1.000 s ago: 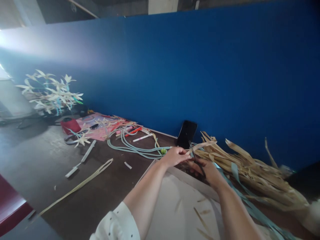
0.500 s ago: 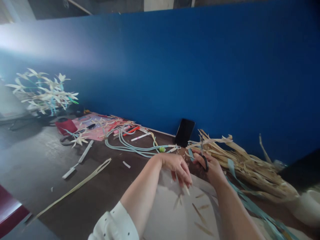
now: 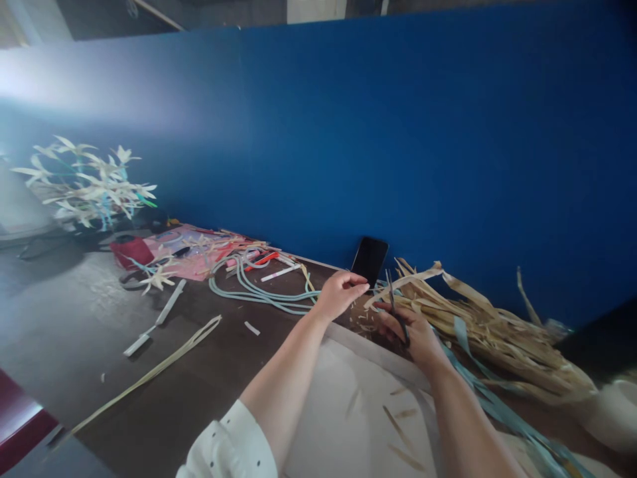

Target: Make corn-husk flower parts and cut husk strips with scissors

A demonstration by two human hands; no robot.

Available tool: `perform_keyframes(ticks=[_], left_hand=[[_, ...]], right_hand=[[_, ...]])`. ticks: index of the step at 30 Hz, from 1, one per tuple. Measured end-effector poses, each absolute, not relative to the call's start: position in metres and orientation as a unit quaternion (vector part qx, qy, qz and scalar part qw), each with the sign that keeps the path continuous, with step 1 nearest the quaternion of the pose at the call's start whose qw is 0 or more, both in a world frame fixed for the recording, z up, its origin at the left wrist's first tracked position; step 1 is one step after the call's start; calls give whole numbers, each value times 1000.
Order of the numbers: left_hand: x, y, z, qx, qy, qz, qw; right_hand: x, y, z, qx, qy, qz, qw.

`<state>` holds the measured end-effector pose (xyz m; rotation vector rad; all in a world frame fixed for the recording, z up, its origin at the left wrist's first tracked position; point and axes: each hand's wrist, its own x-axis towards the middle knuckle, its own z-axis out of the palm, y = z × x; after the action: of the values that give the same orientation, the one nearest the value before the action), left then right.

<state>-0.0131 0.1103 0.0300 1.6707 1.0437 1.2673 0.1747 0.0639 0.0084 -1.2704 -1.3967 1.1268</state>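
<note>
My right hand (image 3: 411,332) grips black-handled scissors (image 3: 393,307), blades pointing up, together with a dried tan leaf strip (image 3: 405,282) that reaches across them. My left hand (image 3: 341,292) hovers just left of that strip with its fingers curled towards the strip's loose end; whether it touches the strip I cannot tell. Both hands are over the far edge of a pale sheet (image 3: 348,411) that carries several small cut scraps (image 3: 398,421).
A heap of dried leaves and pale blue ribbon (image 3: 492,332) lies at right. A black phone (image 3: 369,260) leans on the blue wall (image 3: 398,133). Teal cords (image 3: 259,289), a pink mat (image 3: 192,255), a long folded strip (image 3: 164,362) and woven leaf flowers (image 3: 89,179) lie to the left.
My left hand had dropped over the sheet and let scraps fall; it has risen back up beside the strip. My right hand with the scissors has stayed nearly in place.
</note>
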Motion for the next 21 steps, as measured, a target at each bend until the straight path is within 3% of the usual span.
perform_keyframes(ticks=[12,21], left_hand=[[-3,105,22,688,439,413,405],[-2,108,18,616,432,423,505]], right_hand=[[175,65,5,-531,-594,446,408],[173,62,6,-526,-607,452,389]])
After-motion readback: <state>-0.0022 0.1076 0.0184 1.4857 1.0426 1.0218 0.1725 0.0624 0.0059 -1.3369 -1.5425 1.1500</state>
